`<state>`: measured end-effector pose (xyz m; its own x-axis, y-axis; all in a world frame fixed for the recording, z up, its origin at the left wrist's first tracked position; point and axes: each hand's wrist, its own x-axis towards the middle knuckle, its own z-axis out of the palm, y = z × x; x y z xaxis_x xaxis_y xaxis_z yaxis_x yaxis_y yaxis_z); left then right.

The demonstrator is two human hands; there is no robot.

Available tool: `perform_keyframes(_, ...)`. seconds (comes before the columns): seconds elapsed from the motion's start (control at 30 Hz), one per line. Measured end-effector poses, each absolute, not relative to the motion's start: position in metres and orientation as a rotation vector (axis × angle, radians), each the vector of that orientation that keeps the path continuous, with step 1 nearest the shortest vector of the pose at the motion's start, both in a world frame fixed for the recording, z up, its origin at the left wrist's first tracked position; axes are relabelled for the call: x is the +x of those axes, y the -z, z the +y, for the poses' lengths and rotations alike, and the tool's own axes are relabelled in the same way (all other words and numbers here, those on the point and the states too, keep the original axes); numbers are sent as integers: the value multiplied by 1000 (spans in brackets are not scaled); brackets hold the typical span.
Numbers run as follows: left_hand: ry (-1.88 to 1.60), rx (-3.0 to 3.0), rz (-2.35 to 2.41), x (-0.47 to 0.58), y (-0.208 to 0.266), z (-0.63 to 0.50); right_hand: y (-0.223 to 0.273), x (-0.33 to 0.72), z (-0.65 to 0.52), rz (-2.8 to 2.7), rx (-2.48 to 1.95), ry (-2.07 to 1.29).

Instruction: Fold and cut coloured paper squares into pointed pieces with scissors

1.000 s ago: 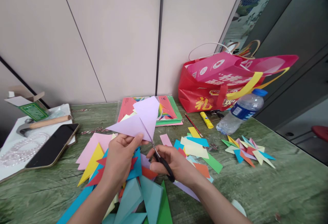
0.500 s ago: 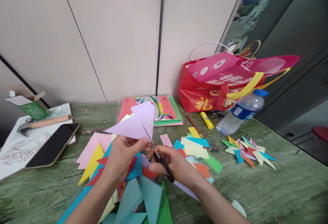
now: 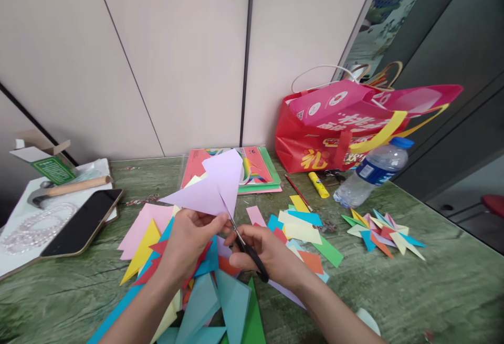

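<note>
My left hand (image 3: pixel 192 236) pinches the lower edge of a folded lilac sheet of paper (image 3: pixel 210 184), held up above the table. In my right hand (image 3: pixel 263 252) is a pair of scissors (image 3: pixel 252 253) with black handles, fingers wrapped round them. The blades lie against the lilac paper, pointing up and left, with a slit line running ahead of the tip. Below my hands lie folded papers, among them a teal piece (image 3: pixel 199 302), a yellow triangle (image 3: pixel 142 254) and pink paper (image 3: pixel 144 228). Cut paper strips (image 3: pixel 301 226) lie to the right of my right hand.
At the back lies a paper pack (image 3: pixel 260 168). A red bag (image 3: pixel 334 128), a water bottle (image 3: pixel 374 170), a glue stick (image 3: pixel 318 184) and a paper star (image 3: pixel 381 231) are on the right. On the left are a phone (image 3: pixel 82 223), a hammer (image 3: pixel 71 189) and a green box (image 3: pixel 51 168).
The lilac paper has tilted slightly, its upper part shifting up and to the right. Both hands keep nearly the same place, with the scissors still at the paper.
</note>
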<state>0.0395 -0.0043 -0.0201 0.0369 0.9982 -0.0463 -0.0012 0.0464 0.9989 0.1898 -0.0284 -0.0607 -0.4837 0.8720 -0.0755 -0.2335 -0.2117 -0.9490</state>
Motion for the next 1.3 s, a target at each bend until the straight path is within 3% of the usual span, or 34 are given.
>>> perform_keyframes(1.3, -1147, 1195, 1179, 39, 15, -6, 62, 190, -32, -1273, -877, -1771)
